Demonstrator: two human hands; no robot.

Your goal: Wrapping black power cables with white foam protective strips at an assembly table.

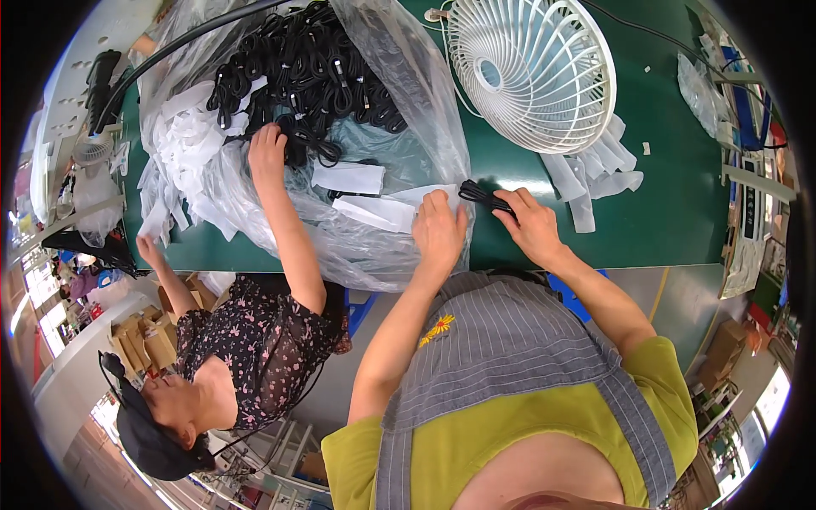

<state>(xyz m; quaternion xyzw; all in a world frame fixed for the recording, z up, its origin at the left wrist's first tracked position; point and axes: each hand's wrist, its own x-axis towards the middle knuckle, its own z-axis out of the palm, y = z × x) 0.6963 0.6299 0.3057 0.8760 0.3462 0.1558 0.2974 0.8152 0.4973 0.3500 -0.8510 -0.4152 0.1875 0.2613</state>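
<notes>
My right hand [533,228] is closed on one end of a coiled black cable [481,195], whose looped end points left. Close beside it, my left hand [439,231] pinches a flat white sleeve [415,195]; the cable's loops lie just right of these fingers. Other white sleeves [348,177] lie on the clear plastic sheet left of my hand. Farther back, a big heap of coiled black cables [314,68] rests in a clear plastic bag [399,51]. At left, a co-worker's hand [269,151] reaches to the near edge of that heap.
A white fan [544,68] stands on the green table [654,221] at the back right, with white sleeves [582,204] beneath it. A pile of white sleeves [183,136] covers the left part. The co-worker [255,357] sits close at my left. A clear bag [702,92] lies far right.
</notes>
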